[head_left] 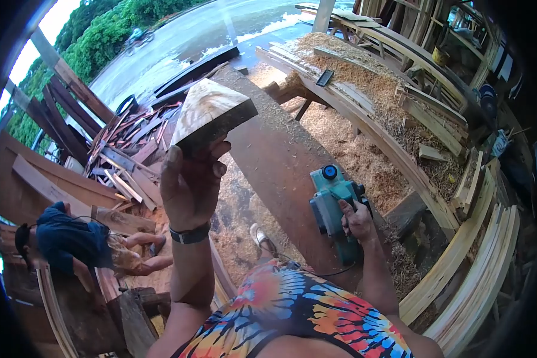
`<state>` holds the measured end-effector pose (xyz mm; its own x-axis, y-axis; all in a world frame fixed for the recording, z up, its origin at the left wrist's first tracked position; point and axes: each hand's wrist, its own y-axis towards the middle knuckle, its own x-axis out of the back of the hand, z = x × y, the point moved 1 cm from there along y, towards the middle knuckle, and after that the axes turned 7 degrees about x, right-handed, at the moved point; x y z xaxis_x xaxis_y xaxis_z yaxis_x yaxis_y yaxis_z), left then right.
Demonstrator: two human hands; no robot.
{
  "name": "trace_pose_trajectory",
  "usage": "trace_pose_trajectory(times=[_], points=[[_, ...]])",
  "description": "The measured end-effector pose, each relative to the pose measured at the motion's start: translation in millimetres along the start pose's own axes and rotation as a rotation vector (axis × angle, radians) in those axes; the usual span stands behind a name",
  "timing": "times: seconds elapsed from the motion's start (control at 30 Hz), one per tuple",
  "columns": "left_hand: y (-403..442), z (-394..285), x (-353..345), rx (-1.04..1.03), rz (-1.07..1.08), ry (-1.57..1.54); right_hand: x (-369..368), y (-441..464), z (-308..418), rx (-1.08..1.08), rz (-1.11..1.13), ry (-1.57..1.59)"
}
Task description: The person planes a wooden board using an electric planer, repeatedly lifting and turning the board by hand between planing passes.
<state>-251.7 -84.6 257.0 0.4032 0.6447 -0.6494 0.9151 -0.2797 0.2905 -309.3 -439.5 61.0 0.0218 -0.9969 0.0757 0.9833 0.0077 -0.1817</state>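
Taking the planer [334,200] as our marker: it is sitting on the surface [268,155], and the right hand [358,222] is curling over it, thumb showing, some fingers hiding, so that grip is looking closed on the tool. To the planer's left and farther ahead, the left hand [191,185] is holding the block [212,113] up, its grip opening only as wide as the wood it is clasping by the near end. The block is standing just above those fingertips, well apart from the planer, dark edge facing back this way; foreshortening is masking its long axis. The left hand is plainly the nearer one! Beyond the planer, a phone [324,77] is lying on a plank [394,156]; well to its left, a co-worker [77,238] is leaning forward.
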Motion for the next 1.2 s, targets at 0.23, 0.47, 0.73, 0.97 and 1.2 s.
trace_pose_trajectory(times=[0.23, 0.47, 0.73, 0.97, 1.2], points=[[2, -1, -5, -0.019, 0.021, -0.004, 1, 0, -1, -0.015, -0.009, -0.031], [5, -1, -4, -0.033, 0.066, -0.005, -1, -1, 2, -0.010, -0.022, -0.019], [6, -2, -5, -0.037, 0.098, 0.028, -3, -2, 3, -0.042, -0.048, -0.011], [16, 1, -12, -0.074, 0.020, -0.100, -2, 0, 2, -0.041, -0.051, -0.018], [27, 3, -4, -0.077, 0.116, 0.007, -1, 1, -1, -0.056, -0.046, -0.029]])
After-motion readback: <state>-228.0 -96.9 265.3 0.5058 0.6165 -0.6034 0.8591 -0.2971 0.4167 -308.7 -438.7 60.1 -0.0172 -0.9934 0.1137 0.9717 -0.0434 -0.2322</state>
